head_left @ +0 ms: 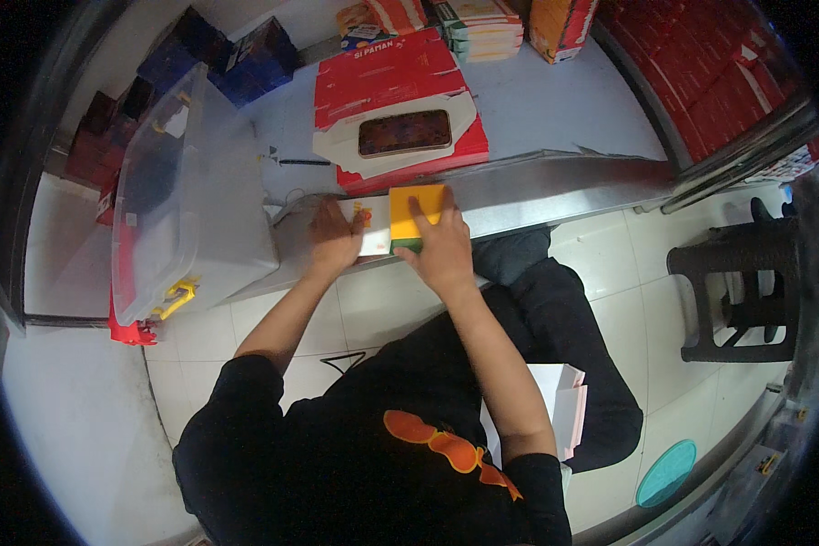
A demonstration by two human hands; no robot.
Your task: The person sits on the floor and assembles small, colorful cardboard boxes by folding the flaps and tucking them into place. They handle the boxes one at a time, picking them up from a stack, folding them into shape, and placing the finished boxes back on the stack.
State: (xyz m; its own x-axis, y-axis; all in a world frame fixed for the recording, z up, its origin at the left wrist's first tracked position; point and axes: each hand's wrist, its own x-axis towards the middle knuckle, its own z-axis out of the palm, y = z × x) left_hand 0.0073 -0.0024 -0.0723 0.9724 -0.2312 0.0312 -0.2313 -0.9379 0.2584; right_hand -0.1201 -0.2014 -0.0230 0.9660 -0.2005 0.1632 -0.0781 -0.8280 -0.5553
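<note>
A small carton [416, 202] with a yellow top and a green lower edge lies at the front edge of the metal-edged counter. My right hand [441, 244] is closed over it, fingers across the yellow face and thumb at the green side. Against its left side sits a white panel [375, 227] with a small orange print; whether it is part of the same carton I cannot tell. My left hand [334, 238] grips the white panel at its left end, with some fingertips hidden. Just beyond, a phone [404, 133] rests on stacked flat red-and-white cartons [387, 80].
A clear plastic bin [196, 196] with a yellow latch stands at the left. Blue boxes [250, 64] and several packages [482, 29] line the back. White folded cardboard [555, 409] lies by my right leg. A dark stool [737, 291] and a teal disc [666, 473] are at right.
</note>
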